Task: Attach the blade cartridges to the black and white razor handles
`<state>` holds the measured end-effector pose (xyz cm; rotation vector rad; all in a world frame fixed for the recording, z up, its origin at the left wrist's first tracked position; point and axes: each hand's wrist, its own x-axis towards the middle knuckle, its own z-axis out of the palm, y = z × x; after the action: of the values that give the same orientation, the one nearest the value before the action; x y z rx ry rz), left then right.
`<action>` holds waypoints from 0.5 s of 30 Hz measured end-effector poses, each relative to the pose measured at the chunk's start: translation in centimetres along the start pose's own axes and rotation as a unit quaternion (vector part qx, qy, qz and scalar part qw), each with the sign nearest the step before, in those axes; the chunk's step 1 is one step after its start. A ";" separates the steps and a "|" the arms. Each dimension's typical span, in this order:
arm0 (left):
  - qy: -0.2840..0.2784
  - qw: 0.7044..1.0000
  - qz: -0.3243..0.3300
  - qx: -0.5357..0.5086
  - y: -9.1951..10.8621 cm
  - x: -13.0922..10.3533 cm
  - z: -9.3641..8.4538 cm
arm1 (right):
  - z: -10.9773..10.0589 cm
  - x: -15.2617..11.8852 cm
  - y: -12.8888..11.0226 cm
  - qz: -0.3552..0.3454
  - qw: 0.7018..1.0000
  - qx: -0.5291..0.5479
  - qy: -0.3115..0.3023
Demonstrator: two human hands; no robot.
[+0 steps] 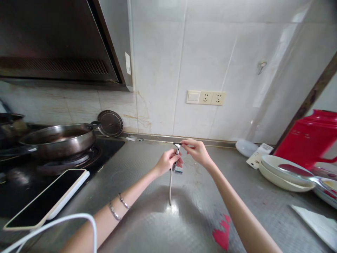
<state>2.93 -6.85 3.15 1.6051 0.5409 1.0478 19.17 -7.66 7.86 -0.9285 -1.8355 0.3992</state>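
In the middle of the head view, over the metal counter, both hands meet at a small black-and-white T-shaped piece. My left hand is closed around its lower, upright part. A thin grey cord-like tail hangs below that hand, toward the counter. The fingers of my right hand pinch together at the right end of the dark top. What exactly the piece is I cannot make out. Just behind my left fingers a small pale-and-dark flat item is partly hidden.
To the left, a steel pan sits on the black stove, with a phone and white cable in front. Wall sockets are ahead. At right are stacked bowls, a red jug-like container and white paper.
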 end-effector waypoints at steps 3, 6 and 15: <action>0.006 1.000 -0.001 -0.012 0.0 0.0 0.1 | -0.1 0.0 -0.1 -0.005 1.000 0.002 0.000; 0.014 0.999 -0.003 -0.033 -0.1 0.0 0.2 | 0.0 0.0 0.0 -0.012 1.000 -0.001 -0.003; 0.034 0.998 -0.007 -0.059 0.3 0.0 0.8 | -0.2 0.1 0.0 -0.005 1.000 -0.009 -0.008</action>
<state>3.49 -7.39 3.44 1.4642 0.5253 1.1073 19.34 -7.64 8.00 -0.9310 -1.8603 0.3851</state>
